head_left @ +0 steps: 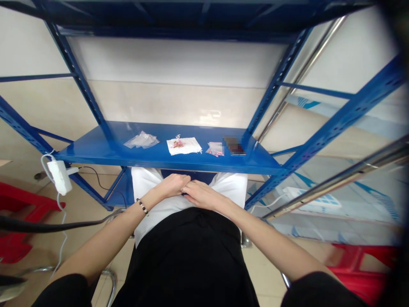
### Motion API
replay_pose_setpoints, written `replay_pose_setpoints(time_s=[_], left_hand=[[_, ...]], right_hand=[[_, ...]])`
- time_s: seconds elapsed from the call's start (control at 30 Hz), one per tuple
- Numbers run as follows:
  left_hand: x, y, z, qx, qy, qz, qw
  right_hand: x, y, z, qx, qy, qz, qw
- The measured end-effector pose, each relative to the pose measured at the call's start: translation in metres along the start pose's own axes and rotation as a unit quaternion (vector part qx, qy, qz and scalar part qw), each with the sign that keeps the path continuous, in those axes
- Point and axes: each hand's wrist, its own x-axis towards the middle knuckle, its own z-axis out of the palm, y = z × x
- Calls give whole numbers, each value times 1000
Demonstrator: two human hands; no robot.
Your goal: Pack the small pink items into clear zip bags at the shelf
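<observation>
Our left hand (174, 185) and right hand (203, 195) lie clasped together, loosely curled — near the blue shelf (96, 147) bearing pinkish pieces (178, 143) on white cloth (191, 146).

The shelf (94, 147) is blue; the cloth (191, 146) white; the bagged beads (209, 151) pink.

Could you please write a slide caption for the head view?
Left hand and right hand resting together before a blue shelf bearing clear bags and small pink pieces.

I note left forearm (118, 228) and right forearm (262, 234) converging; left hand (174, 185) and right hand (203, 195) touch over the lap (169, 205), fingers (190, 189) bent, tips partly hidden.
</observation>
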Motion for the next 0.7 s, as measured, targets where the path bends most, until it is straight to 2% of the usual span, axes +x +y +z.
replay_pose_setpoints(time_s=[0.07, 0.13, 0.23, 0.3, 0.4, 0.53, 0.57, 0.63, 0.7], left_hand=[[1, -13, -2, -16, 34, -32, 999], [1, -21, -4, -54, 109, -79, 989], [1, -17, -6, -167, 224, -121, 953], [1, -7, -6, -268, 261, -131, 918], [5, 8, -7, -435, 284, -168, 838], [11, 10, -12, -649, 282, -204, 677], [13, 8, -12, -684, 269, -208, 645], [17, 1, -10, -722, 242, -228, 607], [21, -6, -4, -726, 233, -263, 591]], right_hand=[[-1, 8, -6, 20, 50, 18, 998], [-3, 18, -12, 37, 136, 76, 987], [-6, 32, -18, 46, 250, 196, 947], [-7, 35, -18, 43, 268, 230, 934], [-6, 33, -11, 39, 250, 224, 941], [1, 30, 4, 26, 231, 226, 946], [4, 32, 7, 24, 232, 234, 944], [13, 39, 10, 23, 245, 254, 935], [30, 49, 6, 18, 268, 260, 928]])
